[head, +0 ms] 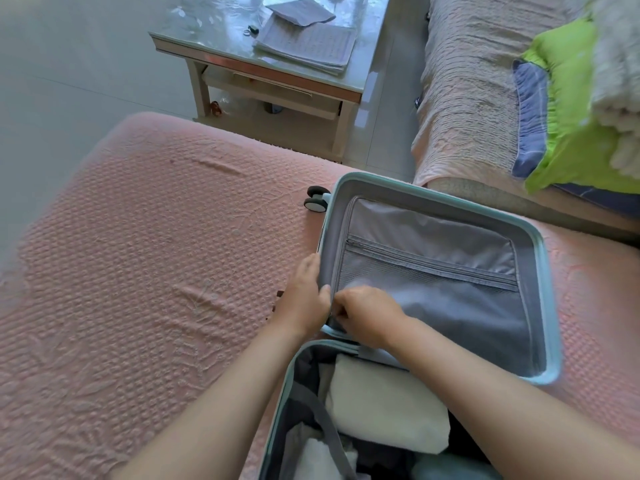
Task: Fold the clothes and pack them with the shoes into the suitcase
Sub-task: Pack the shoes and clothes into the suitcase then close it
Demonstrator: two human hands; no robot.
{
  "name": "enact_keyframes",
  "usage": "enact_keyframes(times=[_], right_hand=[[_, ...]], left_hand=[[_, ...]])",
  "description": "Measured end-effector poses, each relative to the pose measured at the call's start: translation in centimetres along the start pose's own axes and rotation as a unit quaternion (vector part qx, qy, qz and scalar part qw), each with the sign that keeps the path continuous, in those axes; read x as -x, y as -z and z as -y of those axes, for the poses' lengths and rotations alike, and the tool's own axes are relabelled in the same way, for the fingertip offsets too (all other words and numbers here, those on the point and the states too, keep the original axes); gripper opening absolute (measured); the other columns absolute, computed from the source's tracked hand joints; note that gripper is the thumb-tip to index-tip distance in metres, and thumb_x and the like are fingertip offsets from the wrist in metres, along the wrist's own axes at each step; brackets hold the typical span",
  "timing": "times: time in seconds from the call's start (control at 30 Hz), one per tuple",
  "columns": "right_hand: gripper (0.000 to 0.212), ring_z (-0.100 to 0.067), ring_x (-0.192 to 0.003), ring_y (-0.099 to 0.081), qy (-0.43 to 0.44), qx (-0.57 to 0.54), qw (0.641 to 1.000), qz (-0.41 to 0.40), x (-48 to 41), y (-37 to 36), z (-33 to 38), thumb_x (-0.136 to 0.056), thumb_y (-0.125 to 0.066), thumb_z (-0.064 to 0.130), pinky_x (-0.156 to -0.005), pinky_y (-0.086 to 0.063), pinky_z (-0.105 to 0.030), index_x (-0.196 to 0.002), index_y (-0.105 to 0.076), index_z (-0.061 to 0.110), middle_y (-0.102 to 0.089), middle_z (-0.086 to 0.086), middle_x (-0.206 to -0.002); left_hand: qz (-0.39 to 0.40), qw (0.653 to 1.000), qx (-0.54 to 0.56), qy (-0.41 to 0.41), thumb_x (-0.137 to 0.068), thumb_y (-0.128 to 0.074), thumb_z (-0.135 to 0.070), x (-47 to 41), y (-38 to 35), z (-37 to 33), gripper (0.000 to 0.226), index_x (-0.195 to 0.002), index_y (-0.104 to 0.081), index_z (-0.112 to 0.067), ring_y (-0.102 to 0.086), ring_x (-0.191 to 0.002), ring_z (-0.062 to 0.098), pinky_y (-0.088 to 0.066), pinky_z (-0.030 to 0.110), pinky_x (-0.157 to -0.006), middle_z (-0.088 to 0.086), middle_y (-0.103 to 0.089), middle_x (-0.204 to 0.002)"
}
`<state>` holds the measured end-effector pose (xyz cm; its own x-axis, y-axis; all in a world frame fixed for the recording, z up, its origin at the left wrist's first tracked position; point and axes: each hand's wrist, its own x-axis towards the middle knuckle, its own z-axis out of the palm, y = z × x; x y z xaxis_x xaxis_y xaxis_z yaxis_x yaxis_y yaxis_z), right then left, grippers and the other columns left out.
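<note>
While the suitcase (pixel 281 396) lies open by the right edge of the bed (pixel 138 271), folded clothes (pixel 384 403) sit in its near half. I think I am zipping the grey lining (pixel 433 306) inside the lid (pixel 433 197). To do it well, I should hold the lid steady and pull slowly along the rim, so no cloth gets caught. My left hand (pixel 304 296) wraps its fingers round the lid's left side. My right hand (pixel 363 313) reaches across with curled fingers and pinches something small at the lid's near left corner. It is likely the zip pull, but I cannot see it.
</note>
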<state>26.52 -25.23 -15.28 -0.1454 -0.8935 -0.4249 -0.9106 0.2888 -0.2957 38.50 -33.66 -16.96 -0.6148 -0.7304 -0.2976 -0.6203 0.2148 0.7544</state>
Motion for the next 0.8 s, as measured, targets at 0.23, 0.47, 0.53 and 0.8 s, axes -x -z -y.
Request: enact_keyframes(times=[0.23,0.47,0.53,0.8], right_hand=[[0.019,-0.025,-0.086,-0.059,0.014,-0.028,0.999,0.012,0.8,-1.7,0.4,-0.089,-0.054,0.013,-0.068,-0.045,-0.034,-0.080,-0.054,0.030,-0.061,0.004,-0.089],[0.035,-0.031,-0.103,-0.059,0.046,-0.128,0.986,-0.096,4.4,-3.4,-1.8,-0.085,-0.060,0.007,-0.089,-0.049,-0.042,-0.118,-0.070,0.018,-0.063,-0.007,-0.106],[0.038,-0.031,-0.101,-0.058,0.053,-0.108,0.978,-0.170,6.6,-3.8,-2.5,-0.078,-0.060,0.007,-0.085,-0.048,-0.042,-0.114,-0.070,0.018,-0.062,-0.006,-0.106],[0.025,-0.027,-0.097,-0.064,0.058,-0.155,0.986,-0.031,16.1,-7.3,-1.7,-0.087,-0.057,0.012,-0.080,-0.048,-0.034,-0.104,-0.071,0.023,-0.065,0.000,-0.102]], left_hand=[[0.017,0.998,-0.061,-0.015,-0.098,-0.051,-0.016,2.3,0.1,0.7,0.067,-0.156,-0.021,-0.008,-0.014,-0.150,0.019,-0.008,0.023,-0.118,0.005,-0.017,-0.163],[-0.040,0.993,-0.109,-0.035,-0.089,-0.054,-0.009,6.2,-1.6,0.4,0.063,-0.149,-0.037,-0.013,-0.025,-0.143,0.027,-0.025,0.042,-0.118,0.008,-0.029,-0.156],[-0.081,0.986,-0.135,-0.063,-0.082,-0.056,-0.007,8.3,-2.4,0.0,0.055,-0.135,-0.051,-0.016,-0.036,-0.129,0.027,-0.035,0.046,-0.108,0.005,-0.044,-0.140],[0.002,0.995,-0.097,-0.011,-0.087,-0.054,-0.011,17.7,-6.9,-1.2,0.018,-0.103,-0.060,-0.019,-0.053,-0.098,0.019,-0.046,0.039,-0.086,-0.006,-0.055,-0.096]])
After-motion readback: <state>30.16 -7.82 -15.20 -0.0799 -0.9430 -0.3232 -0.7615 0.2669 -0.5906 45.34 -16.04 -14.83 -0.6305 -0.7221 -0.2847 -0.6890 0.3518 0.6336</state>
